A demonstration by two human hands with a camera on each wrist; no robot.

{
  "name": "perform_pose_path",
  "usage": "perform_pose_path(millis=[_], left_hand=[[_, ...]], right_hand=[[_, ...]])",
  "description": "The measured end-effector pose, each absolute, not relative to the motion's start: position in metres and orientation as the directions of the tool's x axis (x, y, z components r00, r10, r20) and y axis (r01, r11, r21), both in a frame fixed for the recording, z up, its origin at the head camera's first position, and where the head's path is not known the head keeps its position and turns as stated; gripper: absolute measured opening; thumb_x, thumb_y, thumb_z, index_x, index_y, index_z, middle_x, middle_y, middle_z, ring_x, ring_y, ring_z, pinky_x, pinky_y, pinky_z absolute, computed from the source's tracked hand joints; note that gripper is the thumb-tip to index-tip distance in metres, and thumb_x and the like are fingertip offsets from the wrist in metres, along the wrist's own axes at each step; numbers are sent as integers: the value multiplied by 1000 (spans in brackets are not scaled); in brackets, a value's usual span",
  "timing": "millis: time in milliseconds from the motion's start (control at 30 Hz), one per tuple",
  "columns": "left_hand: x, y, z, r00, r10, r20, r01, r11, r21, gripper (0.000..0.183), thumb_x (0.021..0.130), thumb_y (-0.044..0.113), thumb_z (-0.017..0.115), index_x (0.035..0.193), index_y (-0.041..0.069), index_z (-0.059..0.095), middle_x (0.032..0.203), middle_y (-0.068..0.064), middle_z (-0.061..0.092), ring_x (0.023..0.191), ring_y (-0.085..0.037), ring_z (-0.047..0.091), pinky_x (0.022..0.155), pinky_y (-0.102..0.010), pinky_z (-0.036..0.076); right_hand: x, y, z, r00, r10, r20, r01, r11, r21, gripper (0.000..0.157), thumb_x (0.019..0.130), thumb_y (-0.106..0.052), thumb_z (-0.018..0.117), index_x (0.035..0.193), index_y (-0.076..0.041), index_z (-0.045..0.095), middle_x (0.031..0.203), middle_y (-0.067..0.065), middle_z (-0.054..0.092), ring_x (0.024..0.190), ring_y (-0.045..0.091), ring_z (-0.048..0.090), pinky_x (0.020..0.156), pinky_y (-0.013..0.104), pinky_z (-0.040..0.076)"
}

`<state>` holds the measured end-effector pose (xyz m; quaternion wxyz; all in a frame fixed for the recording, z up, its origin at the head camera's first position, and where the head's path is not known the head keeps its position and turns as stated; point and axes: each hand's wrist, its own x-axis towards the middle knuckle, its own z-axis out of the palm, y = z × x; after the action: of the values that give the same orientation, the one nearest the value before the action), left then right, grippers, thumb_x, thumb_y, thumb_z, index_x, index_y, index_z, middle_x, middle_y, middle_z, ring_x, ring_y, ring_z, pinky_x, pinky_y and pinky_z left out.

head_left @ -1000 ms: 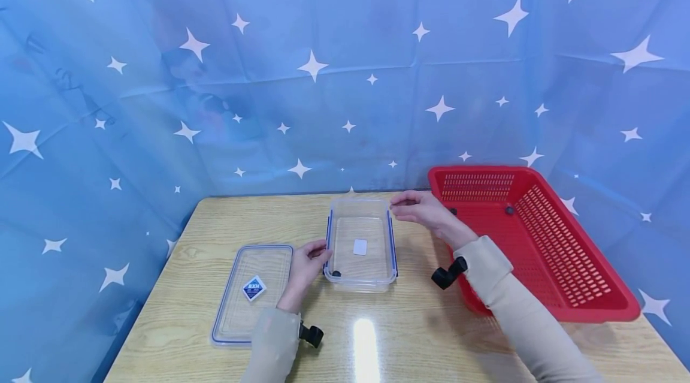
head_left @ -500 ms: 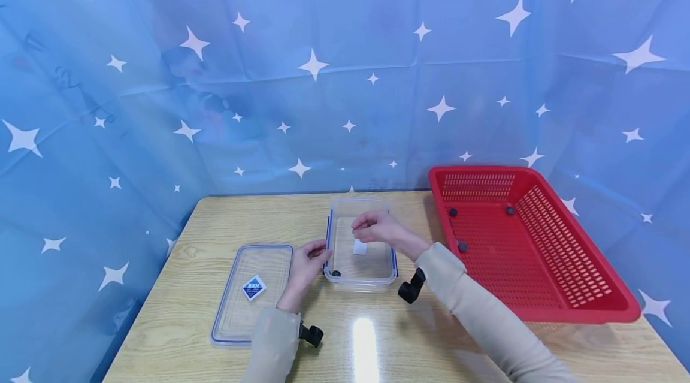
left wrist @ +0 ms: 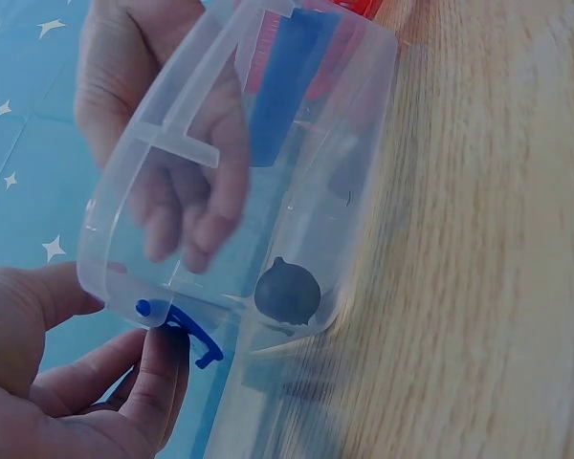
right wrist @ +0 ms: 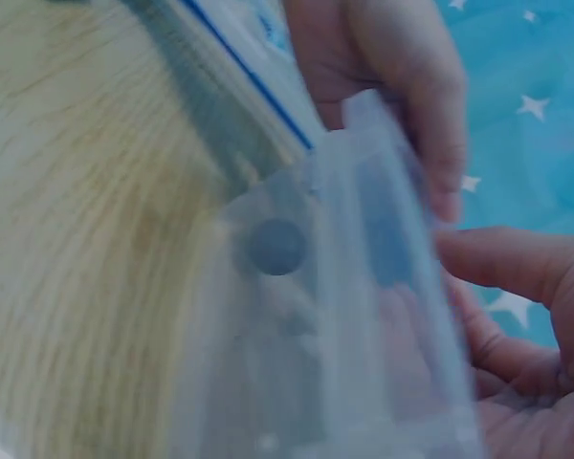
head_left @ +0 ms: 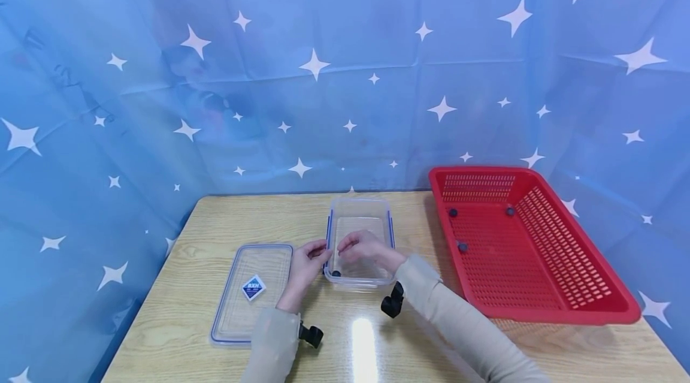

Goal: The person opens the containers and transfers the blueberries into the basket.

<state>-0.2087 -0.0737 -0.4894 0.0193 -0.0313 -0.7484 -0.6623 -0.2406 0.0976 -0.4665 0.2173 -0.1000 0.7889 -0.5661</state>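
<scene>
A clear box with blue side clips stands mid-table. My left hand grips its left wall, with the thumb at the rim and the fingers under a blue clip in the left wrist view. My right hand reaches over the box's open top, fingers bent downward and seen through its plastic from the left wrist. I cannot tell whether its fingertips pinch anything. One small dark ball, with a short stub on top, lies in the near left corner of the box. In the right wrist view the same ball appears blurred.
Left of the box lies its clear lid, edged in blue and bearing a diamond-shaped label. A red basket stands at the right, with several dark balls inside. Behind the table hangs a blue star-patterned curtain.
From beside the basket's left edge my right hand has moved left and toward me, over the box, uncovering a ball in the basket. My left hand keeps its place on the wall.
</scene>
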Motion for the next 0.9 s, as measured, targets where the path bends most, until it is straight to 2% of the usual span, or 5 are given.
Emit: perform_pose_path(millis=[233,300,700,900], left_hand=[[-215,-74,-502,-998,9,58,58,138,989,29,84,-1,65,110,-15,60,103,-31,63,88,-23,63,69,-15,48],[-215,-74,-504,-998,7,58,58,137,989,29,84,-1,65,110,-14,61,103,-31,63,87,-21,63,70,-17,49],[-216,-74,-503,-999,1,48,48,124,991,29,84,-2,65,110,-14,61,103,-30,63,89,-25,63,69,-15,48],[-213,-74,-498,-998,10,66,67,117,991,29,84,-3,64,109,-17,59,103,-33,62,91,-32,62,67,-13,46]], right_hand=[[-237,88,-480,-867,-407,-286,131,368,-921,23,72,8,68,94,12,61,75,7,65,62,11,57,63,27,52],[-236,85,-483,-863,-405,-302,144,377,-915,24,69,10,67,92,12,61,73,8,65,60,10,56,61,27,52],[-234,72,-491,-886,-348,-307,117,473,-873,21,63,14,63,82,5,66,69,0,61,60,10,53,53,19,45],[-233,69,-490,-894,-331,-301,101,507,-856,19,62,14,63,76,2,66,65,-2,59,57,9,51,50,19,42]])
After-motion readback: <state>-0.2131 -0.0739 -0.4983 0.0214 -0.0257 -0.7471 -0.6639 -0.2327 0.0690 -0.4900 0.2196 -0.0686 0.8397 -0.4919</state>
